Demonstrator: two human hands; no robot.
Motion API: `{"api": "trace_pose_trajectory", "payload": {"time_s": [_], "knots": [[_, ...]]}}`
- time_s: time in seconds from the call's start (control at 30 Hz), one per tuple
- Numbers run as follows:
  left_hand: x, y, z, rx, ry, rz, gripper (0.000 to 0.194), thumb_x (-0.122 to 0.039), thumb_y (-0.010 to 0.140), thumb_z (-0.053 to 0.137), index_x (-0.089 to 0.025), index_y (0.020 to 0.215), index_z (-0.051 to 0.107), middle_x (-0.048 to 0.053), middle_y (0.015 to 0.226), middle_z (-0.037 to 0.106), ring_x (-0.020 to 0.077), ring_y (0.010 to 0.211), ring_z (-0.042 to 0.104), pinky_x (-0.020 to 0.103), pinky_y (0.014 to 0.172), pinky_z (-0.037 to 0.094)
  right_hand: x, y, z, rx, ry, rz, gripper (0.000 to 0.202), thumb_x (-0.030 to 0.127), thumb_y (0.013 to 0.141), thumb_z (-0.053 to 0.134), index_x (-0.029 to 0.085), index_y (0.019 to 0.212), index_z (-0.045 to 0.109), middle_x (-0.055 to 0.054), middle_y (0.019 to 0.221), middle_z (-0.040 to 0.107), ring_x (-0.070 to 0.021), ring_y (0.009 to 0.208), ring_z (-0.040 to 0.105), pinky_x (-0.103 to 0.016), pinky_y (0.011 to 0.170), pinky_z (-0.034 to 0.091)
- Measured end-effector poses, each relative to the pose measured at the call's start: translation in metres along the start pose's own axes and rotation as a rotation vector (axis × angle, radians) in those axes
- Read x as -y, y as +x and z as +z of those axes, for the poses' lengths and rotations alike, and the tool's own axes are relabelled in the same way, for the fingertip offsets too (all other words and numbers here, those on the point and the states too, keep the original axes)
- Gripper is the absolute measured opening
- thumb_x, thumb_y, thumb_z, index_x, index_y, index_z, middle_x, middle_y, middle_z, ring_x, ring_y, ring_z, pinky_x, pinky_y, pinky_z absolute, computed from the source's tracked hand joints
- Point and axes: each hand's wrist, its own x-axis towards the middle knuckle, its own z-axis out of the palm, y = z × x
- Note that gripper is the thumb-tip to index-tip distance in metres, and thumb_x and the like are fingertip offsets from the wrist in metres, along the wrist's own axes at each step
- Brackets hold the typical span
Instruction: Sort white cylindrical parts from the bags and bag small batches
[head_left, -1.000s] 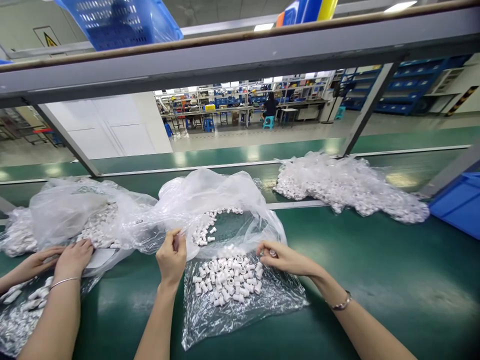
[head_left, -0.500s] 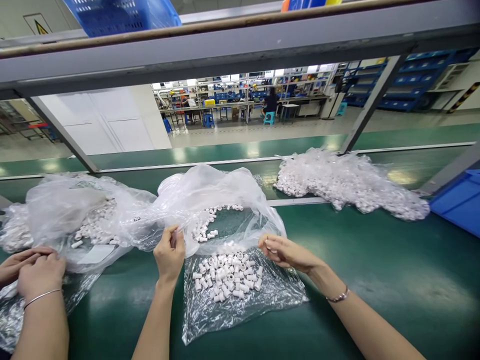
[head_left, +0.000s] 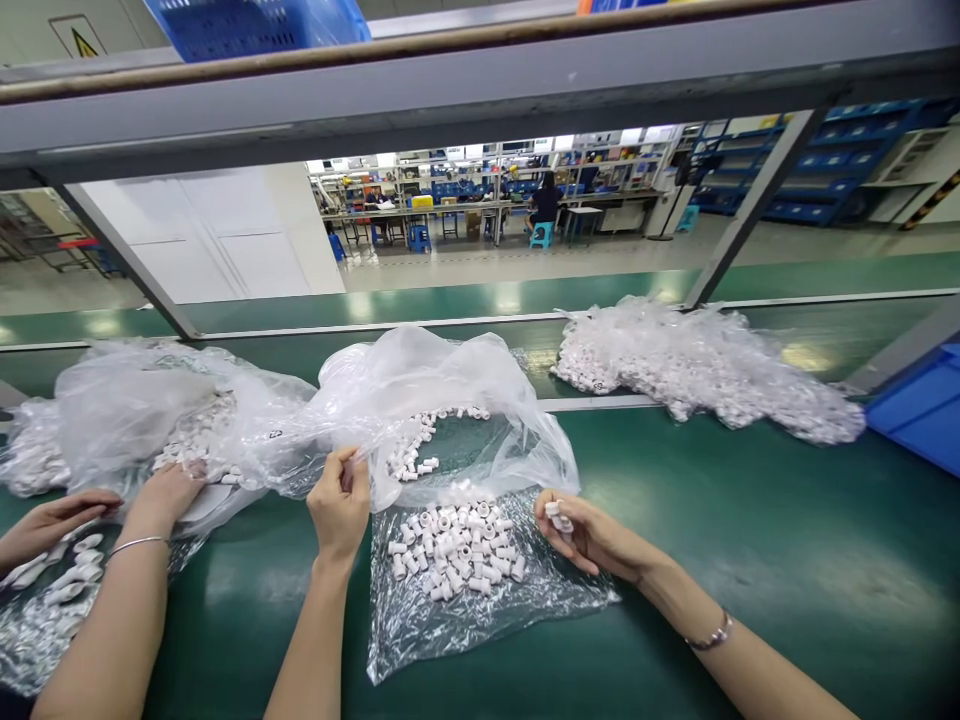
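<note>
Two hands of mine are at work on the green belt (head_left: 750,560). My left hand (head_left: 341,505) pinches the edge of a clear bag (head_left: 420,385), its fingers closed on the film just above a pile of small white fittings (head_left: 454,550). My right hand (head_left: 581,532) sits just right of that pile, fingers curled around a couple of fittings (head_left: 559,515) held at the fingertips. The pile lies on a crinkled plastic sheet (head_left: 480,620) between my hands. More fittings lie loose inside the bag's mouth. To my left, a co-worker's hands (head_left: 161,495) rest on another bag (head_left: 135,410) of parts. A third heap of bagged parts (head_left: 697,365) lies well apart, far right, near a blue bin (head_left: 922,410).
</note>
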Motion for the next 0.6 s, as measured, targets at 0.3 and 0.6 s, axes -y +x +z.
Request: {"api": "trace_pose_trajectory", "payload": {"time_s": [0.3,0.6], "knots": [[0.0,0.0,0.0,0.011,-0.004,-0.043,0.021,-0.033,0.092,0.055,-0.015,0.096,0.066,0.001,0.071,0.063,0.0112,0.059,0.056,0.021,0.059,0.041,-0.004,-0.008,0.05,-0.266,-0.821,0.021,0.045,0.058,0.092,0.038,0.019,0.108,0.053,-0.002,0.078,0.057,-0.0029,0.064,0.038,-0.015,0.06,0.023],[-0.017,0.012,-0.015,0.051,-0.082,-0.088,0.017,-0.03,0.091,0.056,-0.017,0.098,0.065,-0.002,0.07,0.056,0.0108,0.06,0.05,0.022,0.062,0.04,0.02,-0.017,0.061,-0.264,-0.943,-0.035,0.051,0.058,0.093,0.032,0.02,0.12,0.051,-0.004,0.074,0.061,-0.0071,0.06,0.043,-0.019,0.058,0.023]]}}
